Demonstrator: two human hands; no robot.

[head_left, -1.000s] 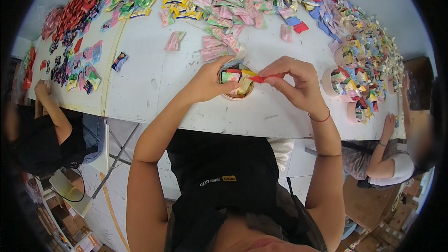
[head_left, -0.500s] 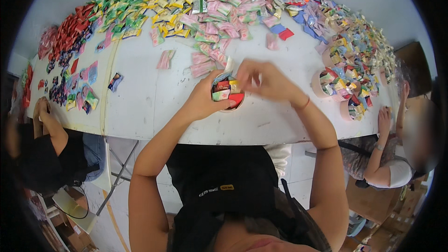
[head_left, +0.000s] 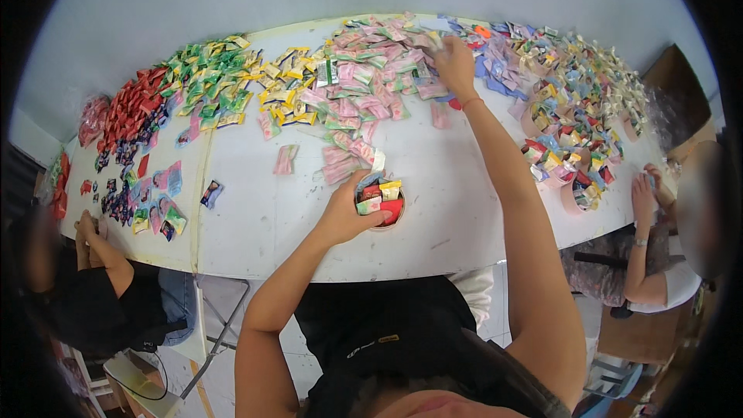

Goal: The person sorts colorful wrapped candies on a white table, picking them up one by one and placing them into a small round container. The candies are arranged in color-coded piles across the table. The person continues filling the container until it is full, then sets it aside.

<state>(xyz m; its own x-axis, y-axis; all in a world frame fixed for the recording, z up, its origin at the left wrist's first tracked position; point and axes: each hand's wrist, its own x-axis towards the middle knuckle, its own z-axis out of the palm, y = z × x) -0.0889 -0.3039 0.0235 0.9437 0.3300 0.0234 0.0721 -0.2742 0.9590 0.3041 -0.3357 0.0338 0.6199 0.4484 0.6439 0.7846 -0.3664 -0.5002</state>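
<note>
My left hand (head_left: 350, 213) is closed around a small round tub (head_left: 402, 214) on the table before me, thumb over its near rim. Small wrapped sweets in red, yellow and green-white fill the tub, and a pale flap stands at its far side. Stretched far forward, my right hand (head_left: 455, 66) is at the right end of the heap of pink wrapped sweets (head_left: 371, 70), where blue-violet sweets (head_left: 495, 66) begin. Its fingers are bent down among the packets and blurred; whether they hold one is hidden. Several pink packets (head_left: 340, 164) lie just beyond the tub.
Yellow (head_left: 286, 85), green (head_left: 209, 70) and red (head_left: 128, 112) sweets are heaped along the far left. Several filled tubs (head_left: 573, 197) stand at the right among mixed sweets. Co-workers' hands are at the left (head_left: 89, 226) and right (head_left: 645, 195) table edges.
My right hand has moved from beside the tub, forward and right to the far heap. My left hand keeps hold of the tub. The view has tilted up.
</note>
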